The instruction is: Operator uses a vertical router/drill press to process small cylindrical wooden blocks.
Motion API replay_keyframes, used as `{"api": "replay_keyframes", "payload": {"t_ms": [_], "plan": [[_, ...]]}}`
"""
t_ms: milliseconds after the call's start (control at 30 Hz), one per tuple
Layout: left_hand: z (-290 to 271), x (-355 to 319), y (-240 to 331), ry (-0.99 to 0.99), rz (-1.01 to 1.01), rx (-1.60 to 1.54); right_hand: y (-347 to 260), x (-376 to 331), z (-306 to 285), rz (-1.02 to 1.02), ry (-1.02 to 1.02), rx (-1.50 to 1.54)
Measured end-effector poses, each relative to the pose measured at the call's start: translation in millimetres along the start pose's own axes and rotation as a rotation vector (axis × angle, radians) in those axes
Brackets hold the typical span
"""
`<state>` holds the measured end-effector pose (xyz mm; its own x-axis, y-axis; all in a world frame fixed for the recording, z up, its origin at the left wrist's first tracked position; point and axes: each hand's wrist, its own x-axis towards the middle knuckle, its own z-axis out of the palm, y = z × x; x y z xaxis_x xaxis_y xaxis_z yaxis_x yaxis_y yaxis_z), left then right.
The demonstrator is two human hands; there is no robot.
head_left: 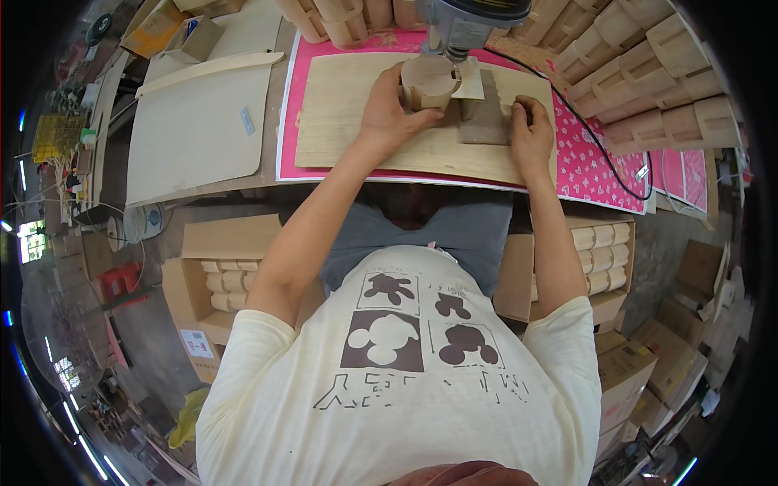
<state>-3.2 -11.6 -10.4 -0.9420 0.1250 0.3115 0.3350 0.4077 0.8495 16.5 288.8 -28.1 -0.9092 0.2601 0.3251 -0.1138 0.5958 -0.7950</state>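
My left hand [392,115] is wrapped round a short round wooden piece [429,79], its thumb on the near side and its fingers at the far left. That piece sits right beside the lower end of a grey machine [466,28] with a dark top. A small pale plate [469,79] lies against the piece's right side. Below the machine, a flat grey-brown plate [486,121] rests on a wide wooden board [348,121]. My right hand [531,130] is at the plate's right edge with fingers curled together; whatever they may pinch is hidden.
Wooden pieces are stacked at the back right [648,65] and far back [336,18]. A black cable [600,138] crosses the pink patterned sheet [583,166]. Cartons of wooden pieces stand below the table at left [219,231] and right [506,287]. Thin grey board [198,138] covers the left side.
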Motion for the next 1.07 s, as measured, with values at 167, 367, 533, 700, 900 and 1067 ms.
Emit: {"api": "replay_keyframes", "payload": {"t_ms": [167,367,533,700,900,1067], "plan": [[4.8,3.9,3.1,0.019,0.023,-0.013,2.5,4.3,2.2,0.050,-0.022,0.083],[10.5,6.7,10.7,0.026,0.061,-0.048,-26.1,67.4,-5.5,0.095,0.027,0.393],[4.9,6.5,8.2,0.022,0.071,-0.110,-157.0,137.4,-17.2,-0.096,0.018,0.753],[11.5,5.2,6.6,0.057,0.089,-0.051,-216.9,173.3,-28.4,-0.032,-0.075,0.667],[13.0,8.6,12.4,0.046,0.106,-0.020,-200.5,143.0,-55.9,-0.140,-0.046,0.547],[3.8,6.7,4.5,0.022,0.069,-0.032,-196.9,86.5,-48.4,-0.275,0.043,0.526]]}}
